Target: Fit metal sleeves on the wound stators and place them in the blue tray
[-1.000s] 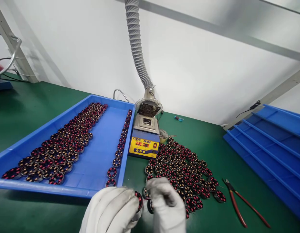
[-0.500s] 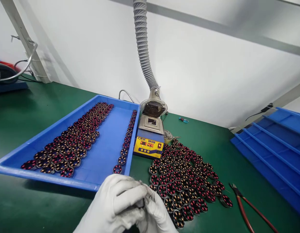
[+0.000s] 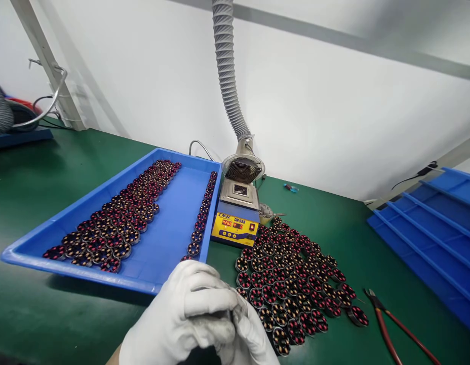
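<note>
My left hand [image 3: 185,309], in a white glove, is closed at the lower middle, its fingers curled against my right hand [image 3: 248,324], also gloved and closed. What lies between them is mostly hidden; only a small dark part shows. Beyond my left hand a blue tray [image 3: 164,218] holds round parts with red and copper-coloured windings, in a wide band [image 3: 117,223] on the left and a single row [image 3: 203,210] on the right. More such parts [image 3: 290,284] lie on the green table, just right of my right hand.
A yellow and blue heating unit [image 3: 235,228] with a red display stands behind the hands, under a grey hose [image 3: 227,76]. Red-handled cutters [image 3: 385,319] lie at the right, near stacked blue trays [image 3: 432,228]. A small blue tool [image 3: 290,188] lies farther back.
The view has shifted slightly, so the scene sits a little farther right. Both hands remain together, and my left hand now covers more of the nearest part in the tray's right row.
</note>
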A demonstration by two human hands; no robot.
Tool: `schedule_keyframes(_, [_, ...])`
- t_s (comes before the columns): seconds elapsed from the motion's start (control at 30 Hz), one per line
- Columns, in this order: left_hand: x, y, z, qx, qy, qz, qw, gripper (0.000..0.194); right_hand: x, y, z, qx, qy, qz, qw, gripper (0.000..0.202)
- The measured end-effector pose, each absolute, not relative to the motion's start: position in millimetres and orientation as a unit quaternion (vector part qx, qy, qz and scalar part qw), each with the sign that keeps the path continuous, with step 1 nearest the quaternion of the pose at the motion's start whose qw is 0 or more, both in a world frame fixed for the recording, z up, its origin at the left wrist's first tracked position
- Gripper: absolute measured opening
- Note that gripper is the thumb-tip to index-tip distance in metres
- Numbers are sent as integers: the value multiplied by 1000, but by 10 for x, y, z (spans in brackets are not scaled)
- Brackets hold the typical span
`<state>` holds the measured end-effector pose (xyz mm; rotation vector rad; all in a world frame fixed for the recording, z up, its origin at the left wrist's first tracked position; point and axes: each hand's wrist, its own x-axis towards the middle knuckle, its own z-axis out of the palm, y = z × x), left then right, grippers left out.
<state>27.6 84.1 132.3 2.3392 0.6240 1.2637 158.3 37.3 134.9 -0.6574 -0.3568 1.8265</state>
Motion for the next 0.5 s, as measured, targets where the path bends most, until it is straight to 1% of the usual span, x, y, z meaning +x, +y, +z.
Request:
schedule_keyframes(0.1, [360, 842, 1246, 733, 240, 556, 309, 25, 1558, 401, 1335, -249, -127, 792, 543, 33])
schedule_keyframes(0.17, [377, 832, 1197, 658, 278, 585, 384, 25, 1574, 416, 1289, -244, -119, 803, 530, 36])
schedule_keyframes(0.23, [355, 818, 1188, 602, 330, 598, 413, 22, 1604, 418, 1249, -250, -110, 807, 524, 38])
schedule_keyframes(0.3, [329, 800, 1231, 562, 389, 595, 423, 12, 1623, 412, 1237, -260, -107, 801, 529, 37])
schedule_keyframes(0.33, [328, 789, 1266, 561, 413, 574, 430, 11, 1623, 409, 1242, -265, -106, 796, 534, 36])
schedule_keyframes(0.37, [337, 777, 1303, 573, 424, 545, 441, 16, 1614, 409, 1253, -268, -102, 790, 542, 35])
schedule_keyframes(0.43, [377, 761, 1363, 604, 409, 495, 473, 18, 1583, 412, 1284, -265, -93, 781, 558, 37])
schedule_keyframes(0.5, [411, 762, 1382, 612, 373, 498, 488, 17, 1557, 416, 1310, -251, -87, 782, 564, 38])
